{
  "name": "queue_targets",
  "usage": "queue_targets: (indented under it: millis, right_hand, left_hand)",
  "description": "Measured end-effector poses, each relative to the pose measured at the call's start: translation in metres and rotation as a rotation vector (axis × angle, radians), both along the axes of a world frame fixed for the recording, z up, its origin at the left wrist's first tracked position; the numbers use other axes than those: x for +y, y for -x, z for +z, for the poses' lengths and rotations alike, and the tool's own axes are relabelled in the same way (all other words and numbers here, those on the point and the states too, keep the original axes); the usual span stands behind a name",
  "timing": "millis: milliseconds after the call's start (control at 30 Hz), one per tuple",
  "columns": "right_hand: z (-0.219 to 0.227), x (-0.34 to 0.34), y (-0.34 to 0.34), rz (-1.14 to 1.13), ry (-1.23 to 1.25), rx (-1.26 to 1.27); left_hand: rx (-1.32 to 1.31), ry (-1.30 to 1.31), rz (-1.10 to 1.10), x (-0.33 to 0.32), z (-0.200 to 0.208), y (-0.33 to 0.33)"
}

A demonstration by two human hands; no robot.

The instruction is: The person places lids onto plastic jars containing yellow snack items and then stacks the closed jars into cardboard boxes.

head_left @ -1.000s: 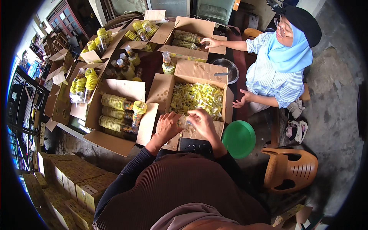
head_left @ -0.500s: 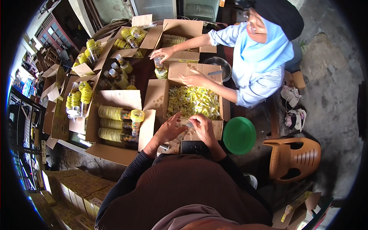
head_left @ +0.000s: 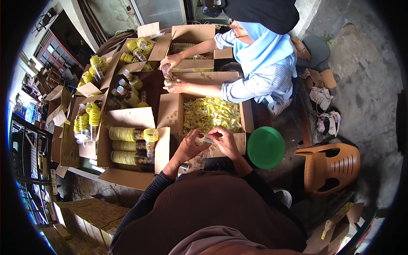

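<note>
My left hand (head_left: 189, 147) and my right hand (head_left: 225, 142) meet at the near edge of a cardboard box (head_left: 171, 111) filled with small yellow-and-white packets (head_left: 211, 114). Fingertips of both hands pinch a small, pale, see-through piece (head_left: 207, 137), too small to name surely. Below the fingers, clear plastic things (head_left: 198, 160) lie by the box's near flap. Left of my left hand, another open box (head_left: 129, 117) holds rows of stacked cups with yellow rims (head_left: 122, 134), and a clear yellow-rimmed cup (head_left: 150, 140) with colourful contents stands at its right side.
Across the box, a co-worker (head_left: 261, 63) holds a clear container (head_left: 168, 76) in both hands. Several cartons of yellow-rimmed cups stand at the left and back. A green round basin (head_left: 266, 147) sits right of the box, with an orange plastic chair (head_left: 331, 170) beyond it.
My fingertips have come closer together on the small piece. The co-worker's second hand has moved from above the packets onto the container. The whole view has shifted slightly.
</note>
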State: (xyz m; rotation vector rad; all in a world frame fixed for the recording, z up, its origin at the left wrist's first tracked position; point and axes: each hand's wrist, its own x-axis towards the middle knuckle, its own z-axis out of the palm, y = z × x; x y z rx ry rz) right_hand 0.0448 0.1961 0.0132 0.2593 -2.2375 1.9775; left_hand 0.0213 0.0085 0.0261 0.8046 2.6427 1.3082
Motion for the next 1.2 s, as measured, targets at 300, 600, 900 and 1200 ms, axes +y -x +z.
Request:
queue_targets:
  millis: [300,600,900,1200]
  right_hand:
    - [0.008,0.013,0.004,0.105,0.55,-0.376]
    - [-0.021,0.013,0.008,0.067,0.476,-0.35]
    - [-0.054,0.009,0.014,-0.104,0.69,-0.457]
    - [-0.064,0.045,0.023,-0.24,0.433,-0.229]
  left_hand:
    - [-0.019,-0.015,0.054,0.017,0.016,-0.008]
    - [0.325,0.227,0.231,0.029,0.014,-0.022]
    - [0.498,0.246,0.223,0.033,-0.001,-0.035]
    - [0.372,-0.066,0.322,0.033,0.006,-0.037]
